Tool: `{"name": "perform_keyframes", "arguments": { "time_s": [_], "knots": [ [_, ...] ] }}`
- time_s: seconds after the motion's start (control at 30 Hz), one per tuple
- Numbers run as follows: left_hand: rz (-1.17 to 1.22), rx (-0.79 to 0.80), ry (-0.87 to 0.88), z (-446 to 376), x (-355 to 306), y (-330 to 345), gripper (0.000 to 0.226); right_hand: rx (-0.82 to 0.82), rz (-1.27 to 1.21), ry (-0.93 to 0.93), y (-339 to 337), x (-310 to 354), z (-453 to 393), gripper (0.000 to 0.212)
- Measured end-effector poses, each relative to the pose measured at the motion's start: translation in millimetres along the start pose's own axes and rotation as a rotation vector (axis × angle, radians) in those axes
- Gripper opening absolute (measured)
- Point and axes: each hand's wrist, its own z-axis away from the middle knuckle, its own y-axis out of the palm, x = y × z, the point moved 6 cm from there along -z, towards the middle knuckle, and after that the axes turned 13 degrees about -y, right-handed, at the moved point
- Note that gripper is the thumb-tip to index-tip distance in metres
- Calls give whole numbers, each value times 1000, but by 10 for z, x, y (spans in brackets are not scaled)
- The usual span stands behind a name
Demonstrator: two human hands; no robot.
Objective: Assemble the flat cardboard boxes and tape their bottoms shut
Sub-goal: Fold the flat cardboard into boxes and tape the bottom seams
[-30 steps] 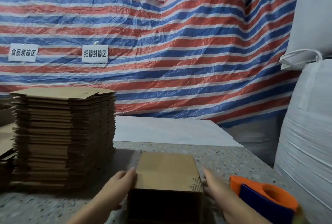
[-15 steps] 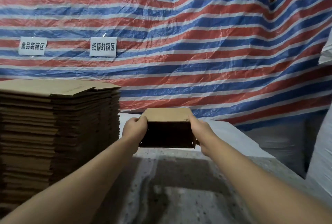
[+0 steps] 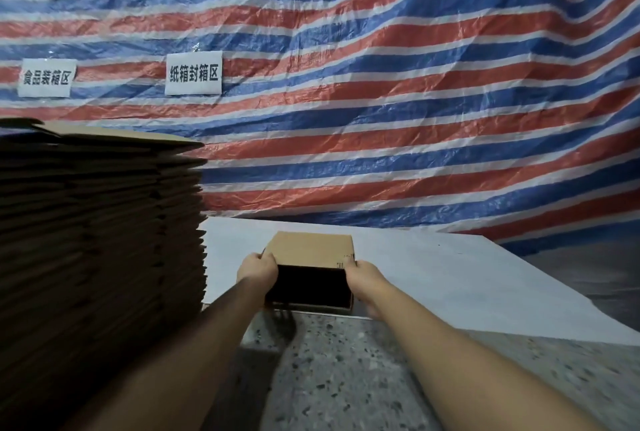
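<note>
An assembled brown cardboard box (image 3: 311, 250) is held out at arm's length, low over the near edge of the white sheet (image 3: 450, 275), its dark open side facing me. My left hand (image 3: 258, 269) grips its left edge with curled fingers. My right hand (image 3: 363, 276) grips its right edge the same way. Whether the box touches the sheet I cannot tell. A tall stack of flat cardboard boxes (image 3: 97, 240) stands to the left of my left arm.
The speckled stone table (image 3: 346, 378) runs under my arms. A red, white and blue striped tarp (image 3: 381, 101) hangs behind, with two white paper signs (image 3: 193, 73) on it. The tape dispenser is out of view.
Both hands carried the box from close to me out over the table, then lowered it toward the white sheet. The view swung left, and the tape dispenser and white sacks left the frame.
</note>
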Motion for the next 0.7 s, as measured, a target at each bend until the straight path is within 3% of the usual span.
{"name": "perform_keyframes", "arguments": {
  "time_s": [0.13,0.23,0.3,0.5,0.63,0.7],
  "knots": [
    [-32,15,-11,-50,1,74,49,-1,5,9,-24,-27,0,56],
    [-88,-115,40,186,-181,-59,50,-13,19,36,-184,105,120,69],
    [-113,-193,145,491,-348,-178,44,-44,52,30,-343,241,250,70],
    [-248,-142,650,1888,-986,-500,29,-79,128,-76,-841,967,908,63],
    [-465,-303,934,2741,-1436,-1166,21,-72,186,-199,-1084,1542,1512,59],
    [-615,-389,976,3005,-1574,-1602,19,-63,194,-240,-1189,1773,1859,58]
  ]
}}
